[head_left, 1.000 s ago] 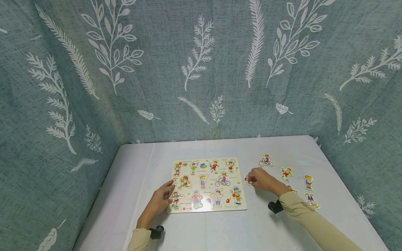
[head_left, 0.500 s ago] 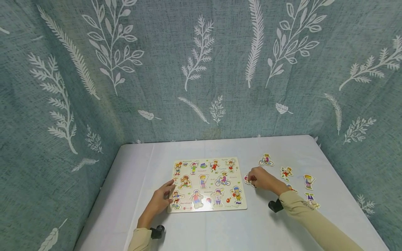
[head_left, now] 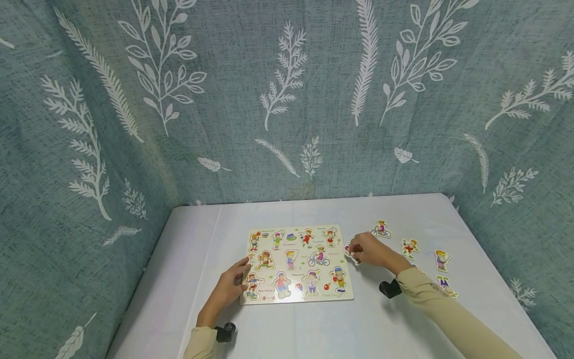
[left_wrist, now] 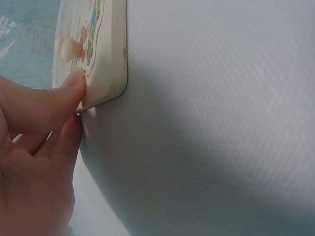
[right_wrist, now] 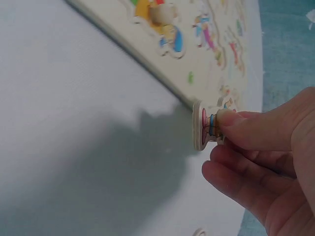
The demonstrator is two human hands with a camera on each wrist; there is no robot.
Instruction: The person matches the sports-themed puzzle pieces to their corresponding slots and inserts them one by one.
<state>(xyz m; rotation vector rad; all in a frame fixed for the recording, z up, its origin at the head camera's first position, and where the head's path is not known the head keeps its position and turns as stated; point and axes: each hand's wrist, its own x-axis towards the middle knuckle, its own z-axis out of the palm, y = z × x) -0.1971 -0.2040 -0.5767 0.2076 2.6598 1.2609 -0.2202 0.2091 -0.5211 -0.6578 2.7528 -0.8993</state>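
Note:
A pale wooden puzzle board [head_left: 309,300] with printed sports figures and knobbed pieces lies in the middle of the table. My left hand [head_left: 227,286] holds its left edge; in the left wrist view the thumb [left_wrist: 74,88] lies on top, the fingers at the edge below. Just off the board's right edge, my right hand [head_left: 370,249] pinches a small wooden puzzle piece [right_wrist: 209,125] between thumb and fingers. Pink and blue show on that piece, which appears edge-on in the right wrist view; the fingers hide much of its picture.
Loose pieces lie to the right: a cyclist [head_left: 380,229], a footballer [head_left: 410,248], a golfer [head_left: 441,260] and an upside-down figure [head_left: 445,286]. Another is partly under the right forearm. A white cloth covers the table [head_left: 269,331]; a leaf-patterned curtain [head_left: 233,99] stands behind.
My right hand has shifted slightly left and up with the puzzle piece, toward the board. My left hand stays at the board's left edge.

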